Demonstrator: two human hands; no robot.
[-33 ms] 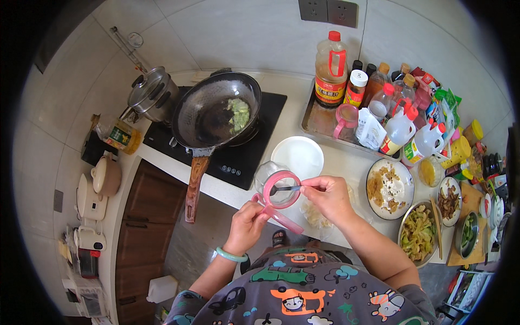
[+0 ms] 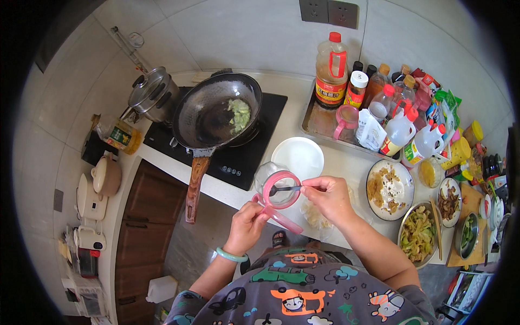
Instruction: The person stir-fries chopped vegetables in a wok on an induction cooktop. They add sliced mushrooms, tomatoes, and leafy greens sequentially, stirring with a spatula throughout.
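Observation:
My left hand (image 2: pixel 247 225) is closed on the pink handle of a clear seasoning jar (image 2: pixel 267 172), which is tilted with its pink rim facing me and its pink lid (image 2: pixel 285 221) swung down. Between the thumb and fingers of my right hand (image 2: pixel 327 197) is the handle of a small dark spoon (image 2: pixel 290 188), its bowl end inside the jar's mouth. I cannot make out what the jar contains. Just beyond the jar lies a white plate (image 2: pixel 298 156). A wok (image 2: pixel 206 114) with a wooden handle sits on the cooktop, with some pale green pieces (image 2: pixel 239 116) in it.
A tray (image 2: pixel 319 122) of bottles and seasonings stands at the back right. Farther right are a plate of brownish bits (image 2: pixel 409 184), a metal bowl of cooked vegetables (image 2: pixel 418 234) and chopsticks (image 2: pixel 436 229). A lidded pot (image 2: pixel 154 89) and an oil bottle (image 2: pixel 123 136) stand left.

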